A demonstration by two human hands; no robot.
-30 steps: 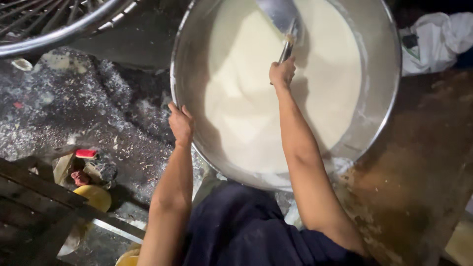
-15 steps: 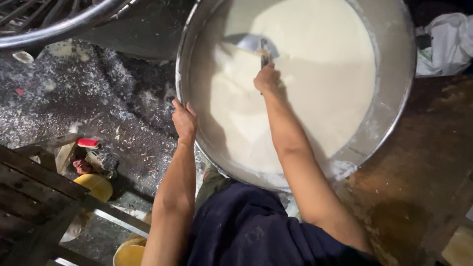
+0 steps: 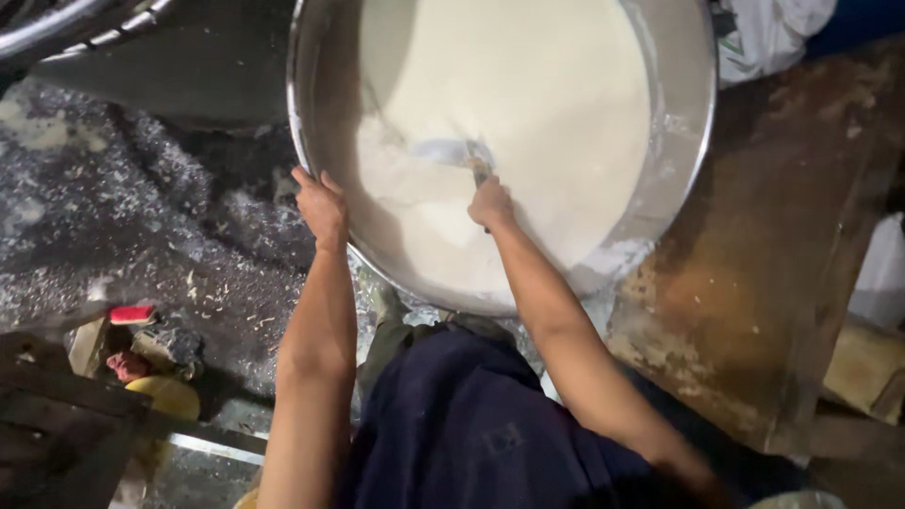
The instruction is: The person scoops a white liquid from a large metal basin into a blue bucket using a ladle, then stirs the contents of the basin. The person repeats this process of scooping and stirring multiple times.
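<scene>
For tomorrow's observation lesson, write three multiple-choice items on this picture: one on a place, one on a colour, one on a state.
1. Where is the left hand?
A. on the basin rim
B. on the floor
C. on the cloth

2. What colour is the liquid in the basin?
A. red
B. creamy white
C. green

3. What is the right hand doing?
A. resting open
B. gripping a ladle
C. holding a cup

Answers: 1 A, its fingers curl over the metal edge. 2 B, the surface is pale cream all over. 3 B, its fist closes on the handle, with the bowl dipped in the liquid.
</scene>
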